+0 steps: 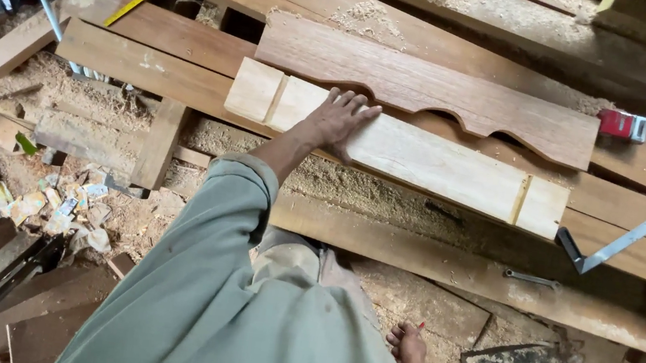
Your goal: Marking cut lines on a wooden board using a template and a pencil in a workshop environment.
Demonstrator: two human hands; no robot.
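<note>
My left hand (337, 118) lies flat, fingers spread, on the pale plank (426, 158), gripping nothing, only pressing. The plank rests on darker boards (154, 72) across the middle of the view. I judge steady downward weight keeps it from sliding. My right hand (409, 349), at five o'clock, pinches a red pencil (barely visible). At twelve o'clock the scalloped board (427, 87) touches the plank; a red tape measure (623, 124) and metal square (610, 244) lie at three o'clock.
</note>
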